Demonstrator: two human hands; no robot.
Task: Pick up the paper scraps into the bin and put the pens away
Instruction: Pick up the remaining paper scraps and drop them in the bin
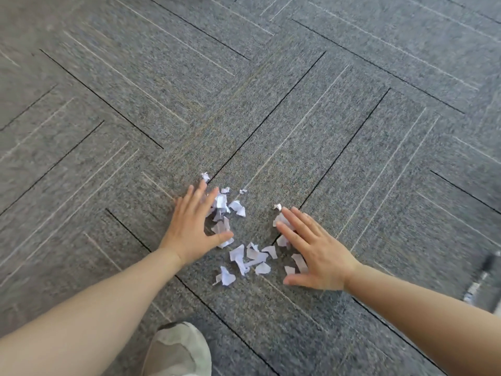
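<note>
Several white paper scraps (250,257) lie scattered on the grey carpet between my hands. My left hand (193,227) rests flat on the carpet at the left side of the pile, fingers spread, touching the scraps by its fingertips. My right hand (315,249) lies flat at the right side, fingers apart, partly covering a few scraps. Neither hand holds anything. A dark pen (481,278), blurred, lies at the right edge. No bin is in view.
Grey carpet tiles (244,90) with dark seams fill the view. A light grey shoe (177,351) stands at the bottom, just behind the scraps.
</note>
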